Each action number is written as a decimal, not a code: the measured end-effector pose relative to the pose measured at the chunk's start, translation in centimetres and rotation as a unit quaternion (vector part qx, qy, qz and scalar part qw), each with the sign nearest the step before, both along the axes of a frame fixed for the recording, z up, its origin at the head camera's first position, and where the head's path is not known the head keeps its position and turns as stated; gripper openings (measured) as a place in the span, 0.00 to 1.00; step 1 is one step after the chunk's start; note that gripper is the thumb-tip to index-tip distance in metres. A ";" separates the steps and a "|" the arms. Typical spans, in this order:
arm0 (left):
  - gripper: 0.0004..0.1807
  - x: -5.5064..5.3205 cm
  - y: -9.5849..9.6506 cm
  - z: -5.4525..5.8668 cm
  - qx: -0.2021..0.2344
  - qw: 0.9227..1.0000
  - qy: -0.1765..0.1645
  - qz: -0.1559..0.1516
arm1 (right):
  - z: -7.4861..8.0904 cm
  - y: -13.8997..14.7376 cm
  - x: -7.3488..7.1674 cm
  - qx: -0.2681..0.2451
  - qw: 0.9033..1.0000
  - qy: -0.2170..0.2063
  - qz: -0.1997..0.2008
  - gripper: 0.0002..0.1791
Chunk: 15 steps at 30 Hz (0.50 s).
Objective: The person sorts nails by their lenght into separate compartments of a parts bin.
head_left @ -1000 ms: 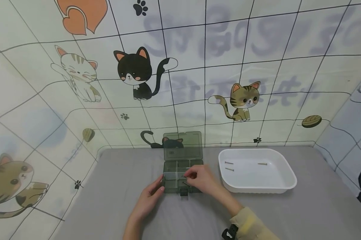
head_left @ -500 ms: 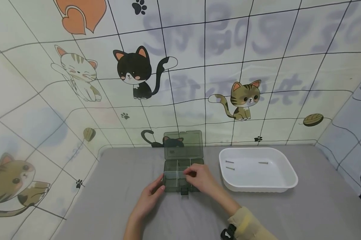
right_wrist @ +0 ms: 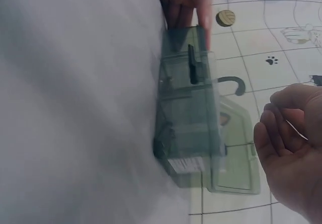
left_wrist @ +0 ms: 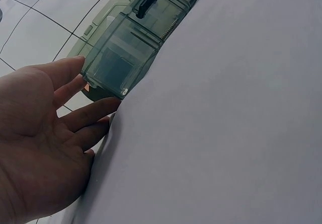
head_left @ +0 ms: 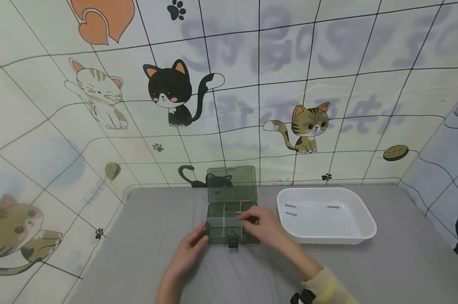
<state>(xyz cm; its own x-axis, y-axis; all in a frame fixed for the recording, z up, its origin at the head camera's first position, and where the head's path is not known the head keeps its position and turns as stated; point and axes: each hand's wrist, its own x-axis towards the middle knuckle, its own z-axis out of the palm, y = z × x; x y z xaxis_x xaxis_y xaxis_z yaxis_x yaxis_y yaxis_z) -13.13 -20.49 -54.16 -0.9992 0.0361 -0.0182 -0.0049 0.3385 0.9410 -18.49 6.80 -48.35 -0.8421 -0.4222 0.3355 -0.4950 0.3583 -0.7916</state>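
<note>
Organizer box (head_left: 215, 234), translucent green, sits on the grey cloth (head_left: 145, 245) with its lid (head_left: 232, 185) up at the back, and I have both hands at it. Left hand (head_left: 191, 245) is at the left end, fingertips touching, fingers loosely spread rather than wrapped round. Right hand (head_left: 265, 226) is over the box's right half, grip narrow, thumb and fingertips drawn close; whether a screw hides between them, I cannot tell. Just beneath, slim brass-toned screws (head_left: 248, 233) lie inside the front right corner, and three more sit in the white tray (head_left: 350, 237) off to the right. I reckon they're light, hard and stiff, apt to roll or slip: I'd pinch one mid-shank, not by the head. The organizer box looks like light, rigid plastic that could skid on cloth, so I'd brace it low at the ends, clear of the front latch (head_left: 233, 242).
</note>
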 end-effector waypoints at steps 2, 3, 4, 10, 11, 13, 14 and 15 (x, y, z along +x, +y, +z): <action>0.28 0.0 0.1 0.1 0.004 1.000 -0.003 0.001 | 0.4 0.8 0.2 0.008 1.000 0.008 -0.008 0.08; 0.28 0.1 0.2 0.1 0.006 1.000 -0.004 0.001 | 0.5 1.3 0.2 0.014 1.000 0.010 -0.015 0.08; 0.28 0.1 0.2 0.1 0.008 1.000 -0.006 0.000 | 0.6 1.7 0.1 0.017 0.999 0.014 -0.026 0.08; 0.27 0.1 0.3 -0.1 0.008 1.000 -0.001 0.004 | 0.6 4.7 -0.6 0.018 0.996 0.025 -0.088 0.08; 0.27 0.1 0.2 -0.1 0.007 1.000 0.000 0.005 | 0.6 5.1 -0.7 0.019 0.995 0.026 -0.096 0.09; 0.27 0.0 0.2 -0.2 0.007 1.000 0.002 0.006 | 0.6 6.1 -1.2 0.026 0.993 0.029 -0.110 0.09; 0.27 0.0 0.2 -0.2 0.008 1.000 0.003 0.007 | 0.6 6.5 -1.4 0.031 0.992 0.030 -0.116 0.09; 0.27 0.0 0.1 -0.2 0.008 1.000 0.003 0.008 | 0.5 7.0 -1.7 0.036 0.992 0.028 -0.121 0.10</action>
